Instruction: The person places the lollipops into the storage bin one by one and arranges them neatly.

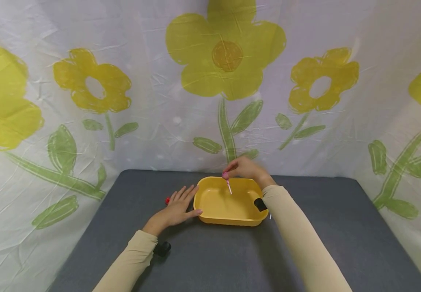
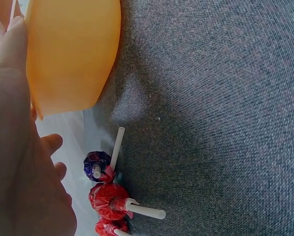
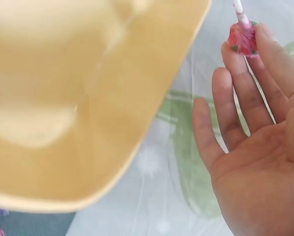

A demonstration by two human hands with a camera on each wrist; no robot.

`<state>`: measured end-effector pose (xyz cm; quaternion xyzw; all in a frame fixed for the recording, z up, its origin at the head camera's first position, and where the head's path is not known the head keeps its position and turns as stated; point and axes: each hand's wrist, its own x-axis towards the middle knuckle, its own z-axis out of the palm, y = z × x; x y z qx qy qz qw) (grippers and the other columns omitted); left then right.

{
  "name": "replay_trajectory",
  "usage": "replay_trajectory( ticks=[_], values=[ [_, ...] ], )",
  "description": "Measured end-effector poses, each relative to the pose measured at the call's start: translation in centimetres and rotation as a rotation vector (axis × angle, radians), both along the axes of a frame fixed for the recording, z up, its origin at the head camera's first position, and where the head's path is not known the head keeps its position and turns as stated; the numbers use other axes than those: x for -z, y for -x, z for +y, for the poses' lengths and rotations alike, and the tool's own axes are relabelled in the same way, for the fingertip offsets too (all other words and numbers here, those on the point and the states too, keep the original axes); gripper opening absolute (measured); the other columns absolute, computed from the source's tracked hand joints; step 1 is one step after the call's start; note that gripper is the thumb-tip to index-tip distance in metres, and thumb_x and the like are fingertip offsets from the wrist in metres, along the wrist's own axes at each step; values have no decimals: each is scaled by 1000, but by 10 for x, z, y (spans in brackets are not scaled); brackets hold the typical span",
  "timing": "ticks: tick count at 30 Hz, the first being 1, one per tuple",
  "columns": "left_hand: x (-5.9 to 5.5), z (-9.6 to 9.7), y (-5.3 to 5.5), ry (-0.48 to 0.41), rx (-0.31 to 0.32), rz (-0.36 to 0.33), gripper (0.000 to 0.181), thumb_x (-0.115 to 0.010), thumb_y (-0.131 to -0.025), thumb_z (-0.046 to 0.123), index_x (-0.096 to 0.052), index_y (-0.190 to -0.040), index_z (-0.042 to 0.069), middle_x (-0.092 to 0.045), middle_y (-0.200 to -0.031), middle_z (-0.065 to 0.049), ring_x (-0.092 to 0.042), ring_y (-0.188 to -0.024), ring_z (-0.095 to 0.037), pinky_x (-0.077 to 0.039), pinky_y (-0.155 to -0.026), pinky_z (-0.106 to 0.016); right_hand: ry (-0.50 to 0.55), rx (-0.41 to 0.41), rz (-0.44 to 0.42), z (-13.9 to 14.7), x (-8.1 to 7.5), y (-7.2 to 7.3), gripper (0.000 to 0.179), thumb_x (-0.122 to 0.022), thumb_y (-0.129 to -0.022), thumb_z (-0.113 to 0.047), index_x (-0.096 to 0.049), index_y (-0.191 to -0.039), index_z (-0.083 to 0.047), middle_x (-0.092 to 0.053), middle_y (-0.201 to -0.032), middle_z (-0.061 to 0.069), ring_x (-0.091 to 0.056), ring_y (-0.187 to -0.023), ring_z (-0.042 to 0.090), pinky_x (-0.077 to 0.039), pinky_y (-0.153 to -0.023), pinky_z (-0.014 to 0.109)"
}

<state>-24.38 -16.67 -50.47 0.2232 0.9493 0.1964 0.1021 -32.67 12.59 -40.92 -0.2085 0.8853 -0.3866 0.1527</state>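
Observation:
My right hand (image 1: 246, 168) pinches a pink-wrapped lollipop (image 3: 244, 38) by its candy end between thumb and fingertips, over the far rim of a yellow basin (image 1: 228, 221). Its white stick points down toward the basin in the head view. At the basin's left side is my left hand (image 1: 176, 211), fingers spread and fairly straight, with the thumb at the rim. Close beyond that hand lie a purple lollipop (image 2: 97, 164) and a red lollipop (image 2: 109, 200), with another red-wrapped lollipop (image 2: 110, 227) partly cut off at the view's edge.
The basin stands on a dark grey table (image 1: 217, 259). A white stick (image 1: 270, 216) shows at its right side, partly behind the right sleeve (image 1: 298, 227). Behind the table hangs a white cloth (image 1: 152, 81) printed with yellow flowers.

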Motion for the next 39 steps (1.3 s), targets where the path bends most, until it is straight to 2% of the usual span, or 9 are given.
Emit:
replay_trajectory(
  ticks=[5, 13, 22, 28, 39],
  values=[
    [1, 0, 0, -5, -9, -9, 91, -51, -93, 66, -1, -161, 30, -9, -169, -5, -3, -157, -35, -3, -123, -64, 41, 16, 0, -13, 9, -1, 24, -76, -87, -23, -77, -106, -8, -78, -104, 8, -69, -99, 15, -53, -95, 33],
    [-1, 1, -2, -11, -17, -13, 91, -51, -93, 66, -2, -161, 31, -9, -169, -5, -2, -157, -35, -2, -122, -64, 42, 44, -18, -30, 24, -1, 18, -76, -88, -25, -79, -100, -11, -78, -101, 4, -63, -87, 12, -51, -76, 28],
    [-1, 1, -2, -12, -13, -16, 91, -50, -93, 67, -2, -161, 30, -9, -169, -5, -2, -157, -35, -3, -123, -64, 62, 72, -20, -44, 35, -4, 18, -77, -87, -24, -79, -99, -11, -78, -100, 5, -64, -86, 13, -51, -74, 27],
    [-1, 2, -2, -7, -16, -17, 92, -50, -92, 67, -2, -161, 29, -9, -169, -5, -3, -157, -36, -3, -123, -64, 75, 102, -14, -48, 42, -4, 16, -78, -86, -24, -80, -96, -12, -78, -95, 3, -62, -79, 12, -51, -71, 25],
    [8, -1, 3, -28, -5, 3, 91, -49, -92, 69, -2, -161, 31, -10, -169, -5, -4, -156, -36, -3, -122, -65, 82, 116, 8, -54, 49, -5, 16, -79, -84, -24, -80, -94, -11, -79, -87, 4, -62, -73, 9, -52, -66, 23]
  ],
)
